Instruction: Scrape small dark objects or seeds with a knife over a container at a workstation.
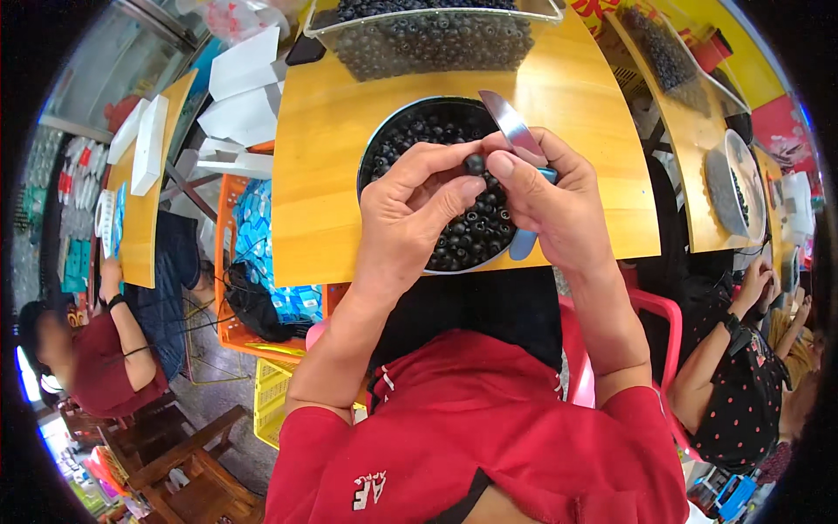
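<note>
Nearest, the left hand (410, 205): fingers curled in, thumb and forefinger pinched on one small round dark berry (474, 163). Right hand (550, 196): thumb tip pressed to the same berry from the other side, remaining fingers wrapped shut round a blue-handled knife with a short steel blade (512, 124) that rises above the knuckles. Directly beneath both sets of fingers: round dark metal bowl (377, 144) heaped with like berries, on a yellow wooden tabletop (323, 175). Beyond the fingertips: clear rectangular plastic tub (436, 39), also filled with dark berries.
</note>
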`<state>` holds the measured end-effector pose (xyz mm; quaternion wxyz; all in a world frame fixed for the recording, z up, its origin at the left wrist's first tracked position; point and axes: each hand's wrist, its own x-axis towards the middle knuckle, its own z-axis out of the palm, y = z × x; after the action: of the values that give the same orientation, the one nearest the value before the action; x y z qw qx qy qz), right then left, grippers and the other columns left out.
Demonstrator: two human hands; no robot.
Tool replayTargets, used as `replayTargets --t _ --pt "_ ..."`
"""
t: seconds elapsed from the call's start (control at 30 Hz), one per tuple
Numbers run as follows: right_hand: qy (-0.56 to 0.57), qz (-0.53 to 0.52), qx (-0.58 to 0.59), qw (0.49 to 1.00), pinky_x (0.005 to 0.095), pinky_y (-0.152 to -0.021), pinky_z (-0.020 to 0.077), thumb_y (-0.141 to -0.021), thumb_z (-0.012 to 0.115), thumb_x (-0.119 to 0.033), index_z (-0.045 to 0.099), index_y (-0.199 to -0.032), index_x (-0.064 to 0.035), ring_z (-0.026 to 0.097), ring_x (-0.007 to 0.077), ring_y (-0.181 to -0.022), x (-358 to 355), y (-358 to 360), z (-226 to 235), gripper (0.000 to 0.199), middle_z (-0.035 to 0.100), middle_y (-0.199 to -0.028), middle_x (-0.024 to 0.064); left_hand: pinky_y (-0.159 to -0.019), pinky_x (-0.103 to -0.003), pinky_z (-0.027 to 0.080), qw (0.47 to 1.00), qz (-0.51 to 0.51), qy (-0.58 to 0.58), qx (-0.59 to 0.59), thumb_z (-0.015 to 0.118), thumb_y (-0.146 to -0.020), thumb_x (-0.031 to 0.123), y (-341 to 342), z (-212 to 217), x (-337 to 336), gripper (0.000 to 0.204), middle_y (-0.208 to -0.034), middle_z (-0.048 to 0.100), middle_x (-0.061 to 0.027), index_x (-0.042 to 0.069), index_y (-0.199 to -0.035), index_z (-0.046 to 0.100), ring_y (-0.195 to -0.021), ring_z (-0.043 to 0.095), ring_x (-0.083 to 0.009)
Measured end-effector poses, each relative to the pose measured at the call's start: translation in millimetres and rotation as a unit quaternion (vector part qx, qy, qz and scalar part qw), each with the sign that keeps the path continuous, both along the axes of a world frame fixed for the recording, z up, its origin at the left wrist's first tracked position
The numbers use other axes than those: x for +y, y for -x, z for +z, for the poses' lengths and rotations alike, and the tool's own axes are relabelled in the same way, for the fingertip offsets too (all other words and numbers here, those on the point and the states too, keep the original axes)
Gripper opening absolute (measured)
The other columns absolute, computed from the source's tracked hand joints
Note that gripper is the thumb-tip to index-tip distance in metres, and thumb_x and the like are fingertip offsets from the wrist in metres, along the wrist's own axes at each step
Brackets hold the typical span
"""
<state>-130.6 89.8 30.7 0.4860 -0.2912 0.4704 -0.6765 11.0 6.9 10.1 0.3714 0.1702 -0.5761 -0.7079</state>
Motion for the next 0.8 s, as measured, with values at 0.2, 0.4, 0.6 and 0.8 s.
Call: replayTargets --t 0.2,0.4,0.6,0.8 --pt "-0.015 0.002 -0.008 1.0 0.0153 -0.04 0.0258 -0.085 0.065 -0.008 0.061 -0.101 -0.0028 0.036 -0.0018 -0.046 -5.5 6.7 5.9 0.018 0.056 -0.072 -0.0037 -0.069 -0.021 0.046 0.995 0.028 0.09 0.015 0.06 -0.085 -0.003 7.6 6.0 -1.7 0.027 -0.096 0.057 -0.0051 -0.001 -0.112 0.061 -0.081 0.056 -0.0087" --pt "-0.019 -0.006 0.008 1.0 0.0151 -0.039 0.025 -0.084 0.066 -0.006 0.06 -0.101 -0.0022 0.038 -0.0016 -0.047 -8.6 7.6 9.6 0.019 0.059 -0.075 -0.002 -0.065 -0.02 0.044 1.0 -0.015 0.004 0.024 0.059 -0.087 0.003 7.3 4.8 -10.5 0.024 -0.095 0.057 -0.0035 -0.001 -0.111 0.061 -0.074 0.052 -0.0074" --pt "-0.015 -0.04 0.05 0.998 0.0147 -0.041 0.0261 -0.084 0.066 -0.005 0.06 -0.102 -0.0012 0.04 -0.0014 -0.049 -11.4 4.9 10.5 0.02 0.063 -0.081 0.0004 -0.067 -0.02 0.046 0.999 0.008 -0.031 0.031 0.06 -0.087 0.003 12.3 5.3 -6.8 0.023 -0.1 0.058 -0.0034 -0.001 -0.109 0.062 -0.078 0.055 -0.0071" --pt "-0.038 -0.05 0.109 0.992 0.0145 -0.042 0.0268 -0.083 0.066 -0.004 0.059 -0.103 -0.001 0.04 -0.0014 -0.049 -14.3 1.0 10.9 0.022 0.065 -0.082 0.0012 -0.067 -0.02 0.048 0.999 0.029 -0.025 0.021 0.062 -0.085 0.003 10.0 -3.6 -8.5 0.026 -0.101 0.06 -0.0033 0.0 -0.111 0.06 -0.077 0.056 -0.0071"
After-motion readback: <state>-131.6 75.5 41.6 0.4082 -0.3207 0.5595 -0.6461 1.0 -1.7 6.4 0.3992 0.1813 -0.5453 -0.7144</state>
